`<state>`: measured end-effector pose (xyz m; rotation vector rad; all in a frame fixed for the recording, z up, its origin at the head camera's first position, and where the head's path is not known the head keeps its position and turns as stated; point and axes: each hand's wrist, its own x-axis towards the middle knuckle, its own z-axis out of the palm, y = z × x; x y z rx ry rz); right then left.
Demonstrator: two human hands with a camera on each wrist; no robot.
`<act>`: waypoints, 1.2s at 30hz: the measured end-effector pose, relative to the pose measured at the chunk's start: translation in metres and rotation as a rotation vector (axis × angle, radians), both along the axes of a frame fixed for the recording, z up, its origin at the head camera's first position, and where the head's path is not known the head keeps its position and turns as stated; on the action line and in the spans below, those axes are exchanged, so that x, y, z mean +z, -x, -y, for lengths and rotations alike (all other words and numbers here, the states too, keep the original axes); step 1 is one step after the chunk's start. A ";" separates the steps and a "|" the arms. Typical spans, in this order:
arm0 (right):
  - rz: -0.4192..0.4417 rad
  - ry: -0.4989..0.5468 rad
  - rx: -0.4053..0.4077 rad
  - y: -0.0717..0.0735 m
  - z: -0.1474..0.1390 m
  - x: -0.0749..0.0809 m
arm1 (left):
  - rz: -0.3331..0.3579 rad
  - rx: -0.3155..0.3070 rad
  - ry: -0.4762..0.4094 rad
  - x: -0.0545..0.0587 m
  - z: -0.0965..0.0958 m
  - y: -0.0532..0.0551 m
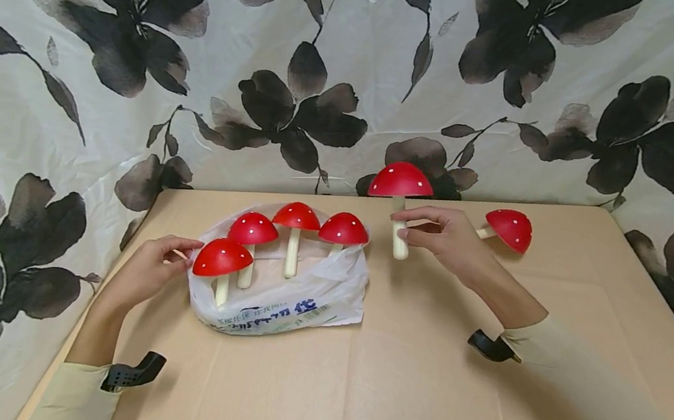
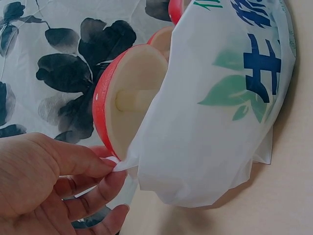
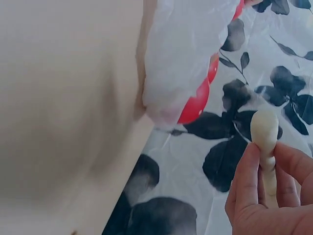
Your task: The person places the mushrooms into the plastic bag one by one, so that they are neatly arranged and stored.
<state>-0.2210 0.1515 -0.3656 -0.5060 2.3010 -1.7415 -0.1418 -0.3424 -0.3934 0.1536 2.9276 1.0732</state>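
A white plastic bag (image 1: 333, 291) with blue and green print holds several toy mushrooms, their red white-dotted caps showing above its mouth. My left hand (image 1: 149, 268) pinches the bag's left edge between thumb and fingers, as the left wrist view shows close up, beside the nearest mushroom (image 2: 142, 81). To the right of the bag, my right hand (image 1: 446, 239) grips another mushroom (image 1: 402, 180) by its cream stem, cap upward. In the right wrist view the rounded stem end (image 3: 264, 128) sticks out past the fingertips. One more mushroom (image 1: 510, 229) lies on its side beyond the right hand.
A tan cardboard-like surface (image 1: 409, 415) lies under everything. Behind and to the left hangs a white cloth (image 1: 386, 114) with black and grey flowers. A black strap or camera mount (image 1: 132, 373) sits on each wrist, at the sleeve's end.
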 end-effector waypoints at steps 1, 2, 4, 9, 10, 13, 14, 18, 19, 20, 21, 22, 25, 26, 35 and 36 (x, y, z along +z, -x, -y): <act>-0.007 0.003 0.007 0.001 0.004 -0.001 | -0.003 -0.003 -0.001 0.000 0.000 0.000; -0.012 0.006 0.012 0.001 0.007 -0.002 | -0.006 -0.006 -0.003 0.000 0.000 0.000; -0.023 -0.003 0.019 0.002 0.014 -0.003 | -0.013 -0.014 -0.004 0.001 -0.001 -0.001; -0.044 -0.016 0.040 0.005 0.033 -0.005 | -0.020 -0.022 -0.004 0.002 -0.002 -0.002; -0.052 -0.019 0.043 0.006 0.036 -0.005 | -0.020 -0.022 -0.003 0.002 -0.002 -0.002; -0.075 -0.031 0.052 0.008 0.047 -0.006 | -0.019 -0.019 -0.006 0.002 -0.002 -0.002; -0.080 -0.036 0.054 0.008 0.051 -0.006 | -0.018 -0.019 -0.008 0.002 -0.002 -0.002; -0.093 -0.046 0.065 0.009 0.064 -0.007 | -0.014 -0.018 -0.012 0.001 -0.002 -0.002; -0.094 -0.044 0.074 0.009 0.068 -0.007 | -0.014 -0.018 -0.011 0.001 -0.001 -0.002; -0.094 -0.039 0.085 0.010 0.071 -0.007 | -0.015 -0.017 -0.010 0.001 -0.001 -0.002; -0.098 -0.035 0.095 0.010 0.074 -0.008 | -0.015 -0.018 -0.010 0.001 -0.001 -0.002; -0.102 -0.027 0.109 0.011 0.078 -0.008 | -0.015 -0.016 -0.009 0.001 -0.001 -0.002; -0.107 -0.005 0.148 0.012 0.087 -0.010 | -0.017 -0.017 -0.010 0.001 -0.001 -0.002; -0.112 -0.001 0.159 0.012 0.090 -0.011 | -0.017 -0.018 -0.011 0.001 -0.001 -0.002; -0.154 -0.059 0.177 0.013 0.118 -0.018 | -0.020 -0.016 -0.013 0.000 -0.001 -0.002; -0.157 -0.065 0.182 0.013 0.121 -0.019 | -0.020 -0.015 -0.014 0.000 -0.001 -0.002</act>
